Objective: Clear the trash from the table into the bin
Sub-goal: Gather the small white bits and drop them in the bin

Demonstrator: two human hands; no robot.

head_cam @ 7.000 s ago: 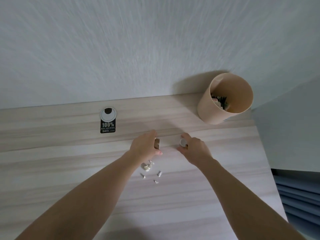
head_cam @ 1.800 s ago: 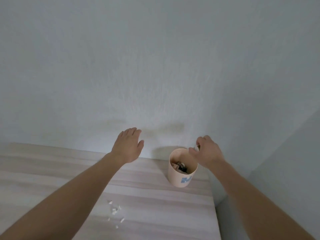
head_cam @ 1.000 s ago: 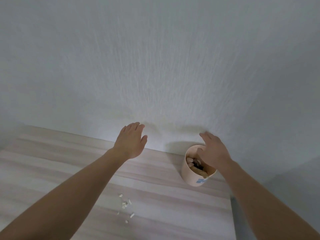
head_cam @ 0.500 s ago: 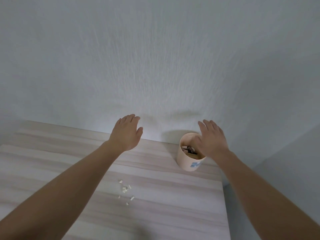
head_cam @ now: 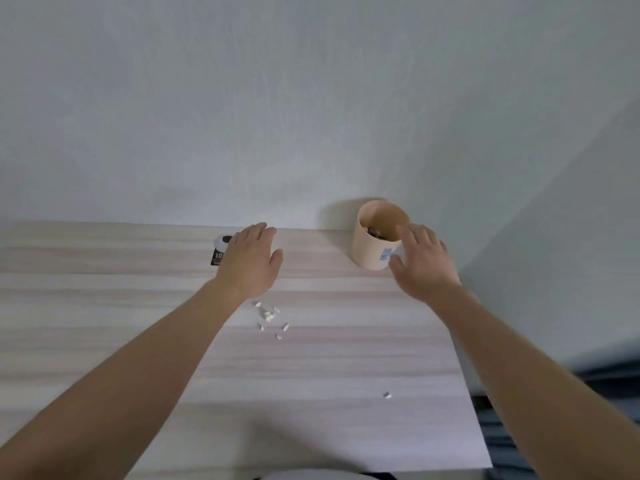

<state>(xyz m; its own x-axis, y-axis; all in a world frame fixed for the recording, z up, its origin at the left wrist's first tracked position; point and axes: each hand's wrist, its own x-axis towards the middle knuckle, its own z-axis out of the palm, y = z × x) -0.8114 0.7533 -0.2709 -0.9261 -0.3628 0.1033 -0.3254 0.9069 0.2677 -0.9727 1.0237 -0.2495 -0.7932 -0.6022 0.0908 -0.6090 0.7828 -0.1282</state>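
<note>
Right hand (head_cam: pixel 424 263) has let go of its piece. Under two seconds ago it pinched something small over the bin (head_cam: pixel 367 251). Now it's pulled back to the bin's lower-right edge in frame, fingers (head_cam: pixel 417 237) straight, slightly spread, holding nothing. Can't tell if it's touching the bin. Left hand (head_cam: pixel 251 261) is unchanged: hovering palm-down at frame centre, fingers close together, thumb out, empty. The view has tipped down, so more of the surface (head_cam: pixel 311 375) shows.

Meaning: the bigger items look binned and only crumbs remain. The scraps (head_cam: pixel 268 315) sit in a loose cluster just below the left hand. A lone scrap (head_cam: pixel 387 395) lies well apart, lower right.

Materials: the bin is a smooth beige cylinder at upper right, open top, small blue mark on its side, dark mixed trash inside. The scraps are tiny, white, irregular and probably light, so sweeping likely beats pinching. The surface is pale matte wood-grain. A black-and-white sticker (head_cam: pixel 217 254) is half hidden behind the left hand.
</note>
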